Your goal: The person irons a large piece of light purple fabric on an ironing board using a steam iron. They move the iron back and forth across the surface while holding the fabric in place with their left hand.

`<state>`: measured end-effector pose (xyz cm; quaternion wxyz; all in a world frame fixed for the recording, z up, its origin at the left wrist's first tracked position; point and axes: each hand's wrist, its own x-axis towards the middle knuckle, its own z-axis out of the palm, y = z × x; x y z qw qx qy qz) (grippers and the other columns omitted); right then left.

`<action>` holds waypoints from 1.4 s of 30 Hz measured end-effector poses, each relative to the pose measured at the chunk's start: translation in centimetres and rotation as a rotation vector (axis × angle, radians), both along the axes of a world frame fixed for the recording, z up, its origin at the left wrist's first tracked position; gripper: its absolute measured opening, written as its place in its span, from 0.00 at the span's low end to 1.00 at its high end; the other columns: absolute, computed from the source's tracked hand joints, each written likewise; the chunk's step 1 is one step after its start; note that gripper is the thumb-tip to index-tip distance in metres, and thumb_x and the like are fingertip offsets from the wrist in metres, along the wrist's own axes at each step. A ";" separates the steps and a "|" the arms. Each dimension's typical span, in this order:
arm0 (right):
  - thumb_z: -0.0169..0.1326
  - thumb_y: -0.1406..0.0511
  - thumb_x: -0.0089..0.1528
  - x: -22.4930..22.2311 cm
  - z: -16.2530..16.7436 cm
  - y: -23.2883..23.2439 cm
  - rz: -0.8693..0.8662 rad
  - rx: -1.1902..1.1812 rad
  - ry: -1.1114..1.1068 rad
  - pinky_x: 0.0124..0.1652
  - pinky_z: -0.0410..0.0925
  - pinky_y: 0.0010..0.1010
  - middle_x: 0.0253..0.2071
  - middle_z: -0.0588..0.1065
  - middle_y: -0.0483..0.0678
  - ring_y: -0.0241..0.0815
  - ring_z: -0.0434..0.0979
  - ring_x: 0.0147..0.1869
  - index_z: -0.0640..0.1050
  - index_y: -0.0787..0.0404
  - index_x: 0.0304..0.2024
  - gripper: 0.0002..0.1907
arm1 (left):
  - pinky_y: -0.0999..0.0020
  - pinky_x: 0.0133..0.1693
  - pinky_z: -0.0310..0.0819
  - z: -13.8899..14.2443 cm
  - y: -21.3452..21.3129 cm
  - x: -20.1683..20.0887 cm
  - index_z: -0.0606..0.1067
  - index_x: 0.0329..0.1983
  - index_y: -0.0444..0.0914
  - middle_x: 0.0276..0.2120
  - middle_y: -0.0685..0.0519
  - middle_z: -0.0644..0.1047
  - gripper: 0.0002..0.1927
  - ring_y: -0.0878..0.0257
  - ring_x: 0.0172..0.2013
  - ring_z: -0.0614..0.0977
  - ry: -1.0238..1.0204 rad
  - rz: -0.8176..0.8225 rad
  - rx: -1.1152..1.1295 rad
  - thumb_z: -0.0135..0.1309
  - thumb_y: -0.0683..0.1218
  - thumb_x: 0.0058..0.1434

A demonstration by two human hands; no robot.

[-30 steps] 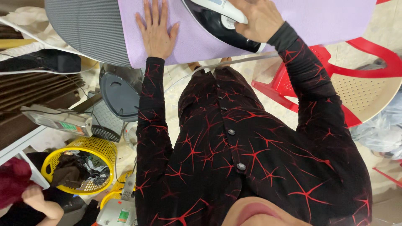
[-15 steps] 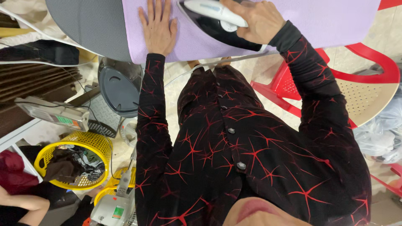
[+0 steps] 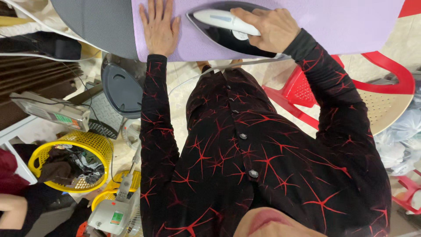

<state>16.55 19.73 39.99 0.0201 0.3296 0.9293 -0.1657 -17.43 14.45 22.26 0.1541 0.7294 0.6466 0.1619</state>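
- Left hand (image 3: 160,27) lies flat, fingers spread, palm down on the lilac cloth (image 3: 307,22) at about 11 o'clock in the head view.
- Right hand (image 3: 267,28) is closed round the white handle of the iron (image 3: 223,33) at 12 o'clock — knuckles up, firm grip.
- Iron sits sole-down on the cloth, just beside the left hand, nose pointing toward it; its cord trails off the near edge.
- Cloth covers the grey-striped ironing board (image 3: 92,22), bare at 10 o'clock.
- Red plastic chair (image 3: 386,87) at 3 o'clock.
- Yellow basket (image 3: 94,147) of dark clothes at 8 o'clock — another person's arm (image 3: 11,210) beyond it.
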 end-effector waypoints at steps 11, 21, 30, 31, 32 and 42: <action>0.56 0.65 0.55 -1.7 -0.7 -0.8 0.248 -0.062 -0.049 0.27 0.70 0.41 0.34 0.77 0.49 0.52 0.76 0.26 0.66 0.44 0.76 0.45 | 0.36 0.68 0.38 -1.1 -0.7 -0.6 0.67 0.71 0.35 0.66 0.40 0.68 0.25 0.41 0.68 0.62 -0.015 -0.002 0.115 0.49 0.51 0.76; 0.59 0.66 0.57 -3.0 -1.2 -1.3 0.008 0.058 0.037 0.30 0.70 0.45 0.34 0.75 0.52 0.56 0.76 0.29 0.66 0.52 0.74 0.41 | 0.38 0.70 0.39 -0.8 -1.2 -1.2 0.66 0.71 0.35 0.65 0.42 0.69 0.24 0.43 0.68 0.62 -0.008 0.076 0.006 0.47 0.49 0.76; 0.60 0.68 0.55 -3.8 -0.5 -0.4 0.047 0.016 0.065 0.32 0.71 0.48 0.33 0.75 0.55 0.60 0.77 0.31 0.66 0.55 0.74 0.43 | 0.41 0.74 0.37 -2.1 -4.0 -0.3 0.58 0.79 0.38 0.77 0.45 0.55 0.29 0.46 0.77 0.50 0.003 0.260 0.035 0.46 0.49 0.78; 0.60 0.68 0.56 -4.0 -0.6 -0.3 0.040 0.031 0.098 0.32 0.71 0.47 0.35 0.76 0.55 0.60 0.78 0.33 0.66 0.55 0.74 0.42 | 0.41 0.75 0.37 -2.2 -4.2 -0.1 0.57 0.80 0.39 0.78 0.46 0.53 0.30 0.47 0.78 0.49 0.009 0.298 0.028 0.46 0.50 0.78; 0.60 0.68 0.57 -4.2 -0.7 -0.3 0.032 0.043 0.132 0.33 0.71 0.47 0.36 0.76 0.55 0.59 0.78 0.35 0.65 0.56 0.74 0.42 | 0.41 0.75 0.36 -2.3 -4.3 0.2 0.56 0.80 0.39 0.78 0.46 0.52 0.31 0.48 0.78 0.48 0.023 0.323 0.019 0.46 0.51 0.78; 0.61 0.69 0.54 -6.2 -1.0 -0.2 0.093 -0.018 0.051 0.30 0.71 0.48 0.32 0.75 0.56 0.60 0.77 0.29 0.64 0.55 0.74 0.44 | 0.33 0.73 0.33 -1.7 -6.4 1.2 0.49 0.81 0.37 0.79 0.48 0.48 0.42 0.47 0.78 0.43 0.110 0.464 -0.089 0.40 0.68 0.77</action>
